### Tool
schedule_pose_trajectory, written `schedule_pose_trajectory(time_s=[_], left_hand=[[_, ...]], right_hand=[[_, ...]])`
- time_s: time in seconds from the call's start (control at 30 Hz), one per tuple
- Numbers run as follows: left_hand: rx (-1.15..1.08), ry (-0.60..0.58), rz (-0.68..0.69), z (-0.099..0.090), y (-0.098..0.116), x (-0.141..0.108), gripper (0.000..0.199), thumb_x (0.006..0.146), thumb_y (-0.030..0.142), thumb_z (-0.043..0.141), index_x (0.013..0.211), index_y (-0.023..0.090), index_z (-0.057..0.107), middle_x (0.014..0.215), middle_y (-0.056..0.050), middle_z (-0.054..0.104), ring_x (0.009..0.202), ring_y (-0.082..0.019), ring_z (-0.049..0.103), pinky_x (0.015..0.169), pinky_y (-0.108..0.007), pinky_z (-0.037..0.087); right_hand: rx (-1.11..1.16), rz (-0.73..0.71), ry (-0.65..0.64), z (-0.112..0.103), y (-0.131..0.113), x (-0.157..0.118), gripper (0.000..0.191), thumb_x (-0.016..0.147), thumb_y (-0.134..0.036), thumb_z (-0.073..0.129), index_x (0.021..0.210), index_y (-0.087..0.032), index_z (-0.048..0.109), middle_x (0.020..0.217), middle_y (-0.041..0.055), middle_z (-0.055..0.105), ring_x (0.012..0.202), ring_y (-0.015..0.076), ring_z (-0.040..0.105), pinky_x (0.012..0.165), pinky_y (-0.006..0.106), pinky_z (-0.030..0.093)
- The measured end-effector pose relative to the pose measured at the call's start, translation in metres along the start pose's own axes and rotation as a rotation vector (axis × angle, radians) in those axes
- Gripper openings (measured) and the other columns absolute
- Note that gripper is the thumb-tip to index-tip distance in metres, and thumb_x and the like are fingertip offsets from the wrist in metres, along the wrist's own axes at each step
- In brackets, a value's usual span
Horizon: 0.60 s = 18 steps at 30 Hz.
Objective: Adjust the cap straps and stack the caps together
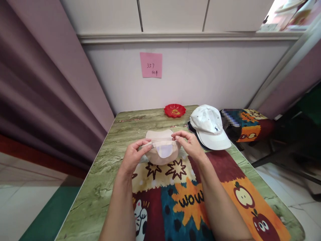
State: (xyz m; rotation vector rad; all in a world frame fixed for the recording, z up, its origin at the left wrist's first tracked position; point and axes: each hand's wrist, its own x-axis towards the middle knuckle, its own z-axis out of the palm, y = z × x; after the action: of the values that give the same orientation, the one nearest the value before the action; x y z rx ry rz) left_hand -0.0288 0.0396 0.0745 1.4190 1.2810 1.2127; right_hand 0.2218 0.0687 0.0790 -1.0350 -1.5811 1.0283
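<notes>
A pale pinkish-beige cap (pixel 162 160) is held low over the table, its brim pointing toward the wall. At the cap's left edge, my left hand (pixel 134 155) pinches the rim between thumb and fingers. My right hand (pixel 189 144) grips the opposite edge in the same way. A whitish patch shows in the middle of the cap, between the hands. To the right of my right hand rests a white baseball cap (pixel 207 122) with a small dark emblem, lying on top of dark headwear that is mostly hidden.
A red scalloped dish (pixel 175 110) sits near the wall. The wood-patterned table (pixel 105 180) carries a colourful printed mat (pixel 175 197) at its front. A pink note (pixel 151 65) is stuck to the wall. Right of the table stands a stool (pixel 253 124) with a similar print. Curtains hang on the left.
</notes>
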Motion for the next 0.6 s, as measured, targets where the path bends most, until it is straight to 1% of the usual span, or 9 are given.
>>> schedule_pose_trajectory(time_s=[0.07, 0.13, 0.2, 0.3, 0.37, 0.4, 0.47, 0.53, 0.6], left_hand=[[0.004, 0.008, 0.015, -0.001, 0.001, 0.0, 0.026, 0.08, 0.044, 0.074, 0.081, 0.018, 0.074, 0.112, -0.01, 0.073, 0.11, -0.027, 0.063, 0.091, -0.032, 0.047], [0.014, 0.039, 0.044, -0.005, 0.001, 0.0, 0.028, 0.086, 0.045, 0.066, 0.092, 0.019, 0.074, 0.111, -0.009, 0.073, 0.111, -0.027, 0.063, 0.095, -0.034, 0.047], [0.072, 0.092, 0.083, -0.012, -0.002, 0.001, 0.03, 0.091, 0.042, 0.058, 0.104, 0.02, 0.073, 0.114, -0.009, 0.072, 0.114, -0.026, 0.062, 0.101, -0.038, 0.045], [0.361, 0.119, 0.125, -0.024, -0.016, 0.005, 0.033, 0.089, 0.027, 0.051, 0.117, 0.021, 0.069, 0.129, -0.009, 0.065, 0.126, -0.029, 0.055, 0.111, -0.047, 0.037], [0.605, 0.1, 0.112, -0.028, -0.027, 0.008, 0.045, 0.083, 0.017, 0.051, 0.125, 0.022, 0.066, 0.141, -0.011, 0.057, 0.136, -0.032, 0.047, 0.116, -0.054, 0.031], [0.692, 0.084, 0.102, -0.028, -0.031, 0.009, 0.052, 0.081, 0.014, 0.05, 0.13, 0.022, 0.063, 0.146, -0.012, 0.053, 0.139, -0.034, 0.044, 0.116, -0.057, 0.029], [0.76, 0.029, 0.112, -0.025, -0.037, 0.011, 0.062, 0.079, 0.013, 0.05, 0.139, 0.024, 0.057, 0.153, -0.013, 0.045, 0.142, -0.034, 0.039, 0.117, -0.058, 0.028], [0.732, -0.049, 0.168, -0.02, -0.039, 0.012, 0.065, 0.08, 0.014, 0.051, 0.145, 0.026, 0.051, 0.156, -0.012, 0.041, 0.144, -0.033, 0.037, 0.117, -0.056, 0.03], [0.691, -0.097, 0.223, -0.014, -0.037, 0.013, 0.063, 0.082, 0.017, 0.051, 0.145, 0.026, 0.05, 0.156, -0.011, 0.04, 0.145, -0.031, 0.038, 0.118, -0.052, 0.032]], right_hand=[[-0.008, -0.008, -0.01, -0.005, 0.001, 0.0, 0.022, 0.089, -0.03, 0.056, 0.097, -0.019, 0.073, 0.096, 0.0063, 0.075, 0.094, 0.0217, 0.068, 0.085, 0.035, 0.05], [-0.069, -0.027, -0.032, -0.013, 0.005, 0.0, 0.024, 0.088, -0.024, 0.052, 0.1, -0.02, 0.073, 0.104, 0.0057, 0.075, 0.103, 0.0223, 0.067, 0.093, 0.037, 0.049], [-0.215, -0.05, -0.061, -0.023, 0.013, -0.001, 0.037, 0.084, -0.012, 0.047, 0.109, -0.023, 0.072, 0.117, 0.0044, 0.072, 0.114, 0.0225, 0.063, 0.102, 0.039, 0.045], [-0.507, -0.049, -0.09, -0.033, 0.032, -0.003, 0.065, 0.072, 0.0, 0.044, 0.127, -0.028, 0.066, 0.132, 0.0037, 0.065, 0.125, 0.0237, 0.057, 0.11, 0.042, 0.04], [-0.649, -0.027, -0.115, -0.034, 0.045, -0.003, 0.074, 0.069, 0.003, 0.046, 0.134, -0.029, 0.061, 0.135, 0.0049, 0.063, 0.127, 0.025, 0.055, 0.11, 0.043, 0.04], [-0.693, -0.017, -0.131, -0.033, 0.05, -0.003, 0.075, 0.069, 0.003, 0.048, 0.136, -0.03, 0.06, 0.137, 0.0058, 0.062, 0.128, 0.0255, 0.055, 0.11, 0.044, 0.04], [-0.737, -0.003, -0.17, -0.029, 0.057, -0.002, 0.072, 0.072, 0.0, 0.054, 0.137, -0.03, 0.06, 0.14, 0.0082, 0.058, 0.129, 0.0266, 0.055, 0.109, 0.044, 0.041], [-0.747, 0.0, -0.205, -0.025, 0.059, 0.0, 0.06, 0.076, -0.004, 0.06, 0.13, -0.03, 0.066, 0.142, 0.0096, 0.056, 0.129, 0.0274, 0.055, 0.109, 0.045, 0.041], [-0.729, -0.011, -0.227, -0.023, 0.058, 0.001, 0.044, 0.08, -0.009, 0.063, 0.117, -0.031, 0.073, 0.141, 0.0088, 0.057, 0.128, 0.0271, 0.056, 0.109, 0.044, 0.041]])
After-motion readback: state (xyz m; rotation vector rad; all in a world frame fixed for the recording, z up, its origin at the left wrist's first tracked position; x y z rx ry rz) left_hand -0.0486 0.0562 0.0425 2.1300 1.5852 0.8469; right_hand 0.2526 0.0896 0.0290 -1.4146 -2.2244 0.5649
